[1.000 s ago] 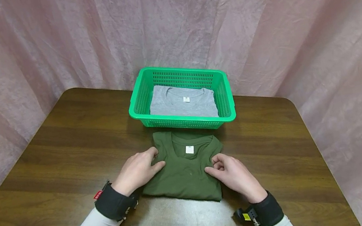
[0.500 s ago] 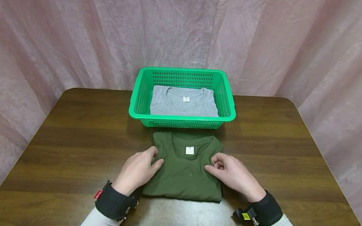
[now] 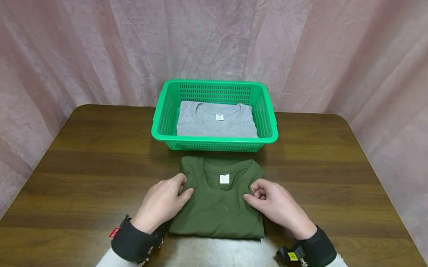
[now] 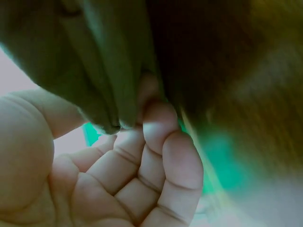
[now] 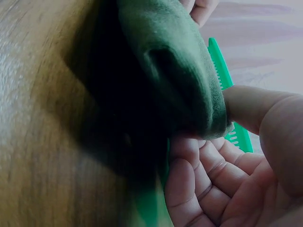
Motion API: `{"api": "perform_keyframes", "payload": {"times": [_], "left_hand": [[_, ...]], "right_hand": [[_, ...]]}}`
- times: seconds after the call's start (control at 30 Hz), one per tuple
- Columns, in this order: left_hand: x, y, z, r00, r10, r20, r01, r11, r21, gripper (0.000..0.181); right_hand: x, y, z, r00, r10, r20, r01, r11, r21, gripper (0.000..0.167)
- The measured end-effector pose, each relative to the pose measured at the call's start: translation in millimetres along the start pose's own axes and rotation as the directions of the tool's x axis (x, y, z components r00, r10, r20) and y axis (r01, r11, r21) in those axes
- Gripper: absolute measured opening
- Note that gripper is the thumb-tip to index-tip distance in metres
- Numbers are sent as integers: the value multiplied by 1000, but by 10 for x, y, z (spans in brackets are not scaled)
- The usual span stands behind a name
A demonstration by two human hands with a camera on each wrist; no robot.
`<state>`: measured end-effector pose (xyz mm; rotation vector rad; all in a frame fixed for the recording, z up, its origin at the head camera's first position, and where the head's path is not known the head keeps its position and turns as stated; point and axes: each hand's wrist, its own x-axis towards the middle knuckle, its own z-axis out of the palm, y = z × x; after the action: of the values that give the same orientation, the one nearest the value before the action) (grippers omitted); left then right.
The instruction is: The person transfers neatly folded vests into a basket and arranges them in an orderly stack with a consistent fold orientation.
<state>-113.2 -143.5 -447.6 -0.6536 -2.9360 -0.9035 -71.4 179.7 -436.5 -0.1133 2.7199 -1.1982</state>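
Note:
A folded dark green T-shirt (image 3: 220,208) with a white neck label (image 3: 224,179) is in front of me, its collar toward the basket. My left hand (image 3: 162,202) grips its left side, thumb on top; in the left wrist view the fingers (image 4: 182,161) curl under the cloth. On the opposite side, my right hand (image 3: 278,203) pinches the edge between thumb and fingers. The right wrist view shows the layered green fold (image 5: 184,80) between them. Whether the shirt's underside touches the table is hidden.
Just beyond the shirt stands a green plastic basket (image 3: 215,143) with a folded grey T-shirt (image 3: 212,124) inside. Both are on a brown wooden table (image 3: 79,189). Pink curtains (image 3: 195,23) hang behind and at the sides. Each wrist wears a black band (image 3: 134,241).
Very little differs. My right hand and the shirt's right edge have shifted slightly to the right; the left hand keeps its hold and the basket stays put.

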Motion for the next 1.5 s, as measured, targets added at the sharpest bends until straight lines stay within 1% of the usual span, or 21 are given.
{"api": "perform_keyframes", "payload": {"times": [0.03,0.07,0.1,0.17,0.2,0.27,0.3,0.33,0.4,0.43,0.47,0.57,0.67,0.73,0.8,0.83,0.9,1.07,1.13,1.27,1.5], "left_hand": [[-2,1,-3,1000,1,0,-1,1000,-4,16],[-19,92,-66,1000,-18,7,18,1000,3,15],[-16,40,-22,1000,-2,-9,2,1000,11,15],[-23,17,-8,1000,11,-19,-11,1000,6,16],[-22,-46,46,999,19,-32,-18,1000,20,17],[-22,-107,94,998,33,-47,-32,999,14,18],[-18,-144,124,998,37,-49,-37,999,13,19],[-18,-147,126,998,34,-44,-34,999,5,18],[-7,-228,196,998,45,-52,-44,999,6,20],[-8,-206,173,998,46,-44,-47,999,-12,20],[-5,-233,199,997,52,-48,-52,999,-10,21],[-9,-232,200,997,60,-53,-60,998,-13,22],[-18,-187,163,996,66,-55,-67,997,-28,21],[-15,-211,181,996,75,-56,-77,997,-26,22],[-12,-221,183,996,66,-53,-68,997,-27,19],[-10,-241,202,996,68,-57,-68,998,-12,19],[-17,-203,172,996,66,-52,-66,998,-9,19],[-63,99,-72,999,34,-12,-34,999,-38,16],[-74,163,-124,1000,22,-3,-22,999,-33,15],[-90,228,-174,1000,12,2,-12,1000,-21,14],[-94,253,-195,1000,15,3,-14,999,-36,13]], "right_hand": [[-3,-4,-6,1000,2,0,-2,1000,3,20],[-3,-4,-9,1000,4,0,-4,1000,5,20],[-6,-4,-12,1000,5,1,-5,1000,9,19],[-12,-8,-21,1000,2,4,-2,1000,13,19],[-15,-11,-26,1000,1,3,-1,1000,13,19],[-22,-14,-34,1000,-4,3,4,1000,15,19],[-26,-16,-39,1000,-9,3,9,1000,16,18],[-27,-18,-44,1000,-11,2,11,1000,15,19],[-32,-24,-54,1000,-8,2,8,1000,15,19],[-33,-27,-58,1000,-8,2,8,1000,16,18],[-34,-30,-62,1000,-5,2,5,1000,15,19],[-35,-31,-70,1000,-2,4,1,1000,12,18],[-35,-30,-75,1000,0,5,0,1000,12,18],[-38,-35,-79,1000,0,3,0,1000,11,18],[-41,-40,-81,1000,2,2,-2,1000,12,19],[-44,-41,-83,1000,2,1,-2,1000,11,19],[-47,-44,-85,1000,1,-1,-1,1000,11,19],[-58,-58,-94,1000,-2,-6,2,1000,12,18],[-63,-65,-100,1000,-3,-7,3,1000,12,18],[-74,-73,-113,1000,-9,-8,9,1000,16,18],[-101,-96,-155,1000,-21,-14,21,1000,23,18]]}}
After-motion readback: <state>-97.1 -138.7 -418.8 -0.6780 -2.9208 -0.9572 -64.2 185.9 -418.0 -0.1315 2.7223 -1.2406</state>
